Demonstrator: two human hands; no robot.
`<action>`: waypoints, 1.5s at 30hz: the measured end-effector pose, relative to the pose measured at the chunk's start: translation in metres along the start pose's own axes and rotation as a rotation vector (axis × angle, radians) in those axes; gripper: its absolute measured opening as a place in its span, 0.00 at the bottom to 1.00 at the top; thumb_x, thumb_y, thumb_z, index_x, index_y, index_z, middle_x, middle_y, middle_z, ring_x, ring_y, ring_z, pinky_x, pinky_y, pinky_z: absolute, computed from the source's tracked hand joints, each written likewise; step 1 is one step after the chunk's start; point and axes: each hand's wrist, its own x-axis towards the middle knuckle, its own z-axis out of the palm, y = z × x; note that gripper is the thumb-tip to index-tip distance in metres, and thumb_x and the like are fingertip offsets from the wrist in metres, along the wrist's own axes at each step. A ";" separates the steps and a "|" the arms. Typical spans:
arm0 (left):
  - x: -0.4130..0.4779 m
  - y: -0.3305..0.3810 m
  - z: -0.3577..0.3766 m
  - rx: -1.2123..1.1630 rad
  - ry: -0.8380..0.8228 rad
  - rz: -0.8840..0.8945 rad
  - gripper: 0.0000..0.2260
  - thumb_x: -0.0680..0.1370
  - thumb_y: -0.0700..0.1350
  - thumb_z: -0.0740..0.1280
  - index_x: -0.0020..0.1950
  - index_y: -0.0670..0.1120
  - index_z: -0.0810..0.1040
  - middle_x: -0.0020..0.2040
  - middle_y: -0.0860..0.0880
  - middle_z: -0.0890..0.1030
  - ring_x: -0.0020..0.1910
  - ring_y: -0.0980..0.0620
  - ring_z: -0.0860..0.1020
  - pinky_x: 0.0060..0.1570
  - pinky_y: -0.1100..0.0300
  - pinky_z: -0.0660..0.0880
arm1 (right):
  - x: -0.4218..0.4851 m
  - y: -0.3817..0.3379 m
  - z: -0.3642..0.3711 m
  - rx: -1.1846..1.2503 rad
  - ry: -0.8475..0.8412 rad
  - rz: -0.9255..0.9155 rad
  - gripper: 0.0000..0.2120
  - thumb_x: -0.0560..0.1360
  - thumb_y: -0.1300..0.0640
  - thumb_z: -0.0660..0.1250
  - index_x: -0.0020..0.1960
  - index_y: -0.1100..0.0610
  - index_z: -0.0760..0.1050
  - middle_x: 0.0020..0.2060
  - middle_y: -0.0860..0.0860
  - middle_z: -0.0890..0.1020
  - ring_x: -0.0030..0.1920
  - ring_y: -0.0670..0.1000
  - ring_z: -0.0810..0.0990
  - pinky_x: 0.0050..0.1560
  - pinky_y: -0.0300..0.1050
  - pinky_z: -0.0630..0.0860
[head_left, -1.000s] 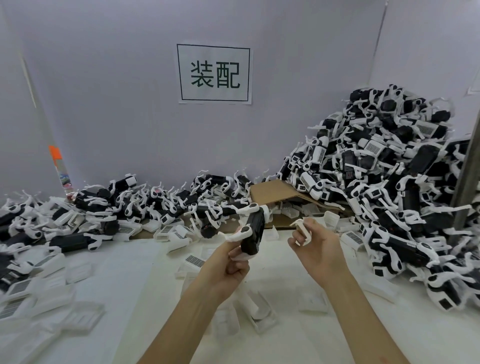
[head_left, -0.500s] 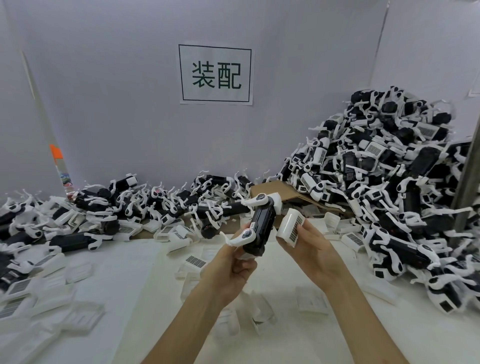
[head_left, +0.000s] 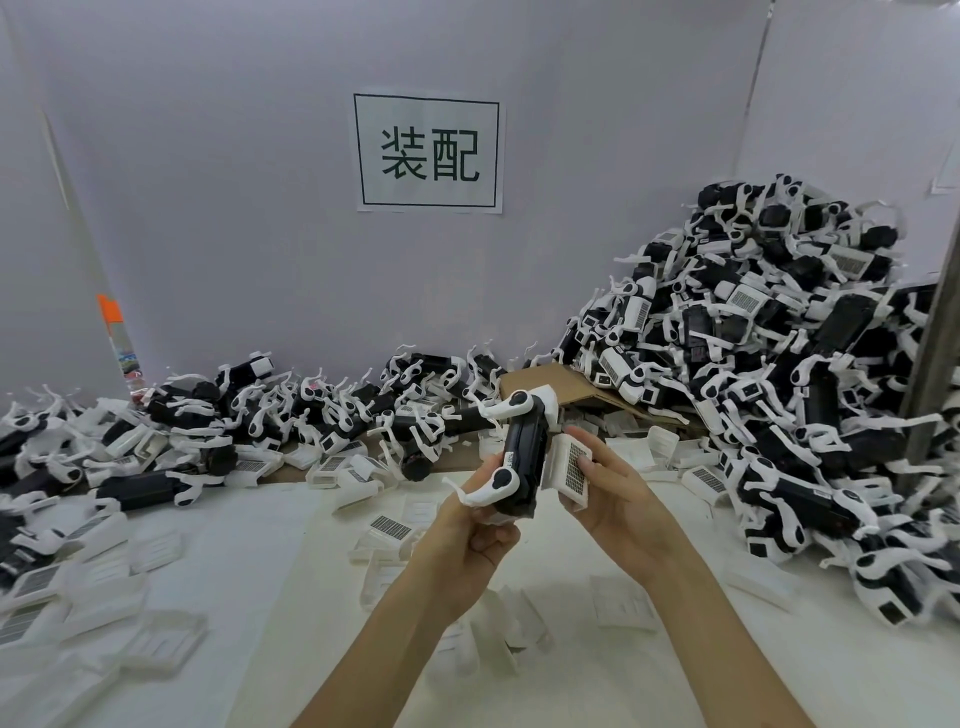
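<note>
Far left: a low pile of black-and-white units lies along the wall, on the table.
Front left: loose white covers are scattered flat on the table, some showing barcode labels.
Wall: a printed sign hangs above the middle.
Left hand: raised over the table, its fingers curled around the lower end of the black unit.
Black unit: held in the air at centre, nearly upright, with a white arm at the top and another at the bottom.
White cover: barcode side facing the camera, touching the right flank of the black unit.
Right hand: thumb and fingers pinch the white cover against the unit.
Cardboard: a brown flap behind the hands, partly buried; I cannot tell whether it is a box or what it holds.
Right: a tall heap of the same units climbs the corner.
</note>
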 end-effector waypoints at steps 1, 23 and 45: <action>0.000 0.000 -0.001 0.008 -0.008 -0.001 0.05 0.70 0.47 0.73 0.35 0.47 0.85 0.27 0.53 0.71 0.22 0.58 0.64 0.23 0.68 0.67 | 0.000 0.000 -0.001 0.004 -0.010 -0.002 0.16 0.74 0.64 0.64 0.61 0.58 0.79 0.49 0.56 0.84 0.45 0.51 0.84 0.43 0.42 0.82; 0.004 -0.004 -0.011 0.149 -0.016 -0.071 0.14 0.72 0.57 0.73 0.38 0.46 0.86 0.29 0.50 0.71 0.23 0.57 0.69 0.31 0.64 0.76 | 0.002 0.008 0.002 -0.450 -0.033 0.037 0.15 0.78 0.51 0.69 0.61 0.57 0.78 0.49 0.54 0.81 0.47 0.51 0.76 0.43 0.42 0.73; 0.008 -0.006 -0.019 0.294 -0.007 -0.036 0.26 0.73 0.62 0.72 0.60 0.43 0.84 0.40 0.44 0.58 0.32 0.55 0.67 0.37 0.64 0.72 | -0.002 0.015 0.013 -0.557 -0.032 0.151 0.19 0.79 0.40 0.61 0.50 0.53 0.83 0.34 0.52 0.73 0.32 0.48 0.70 0.35 0.40 0.70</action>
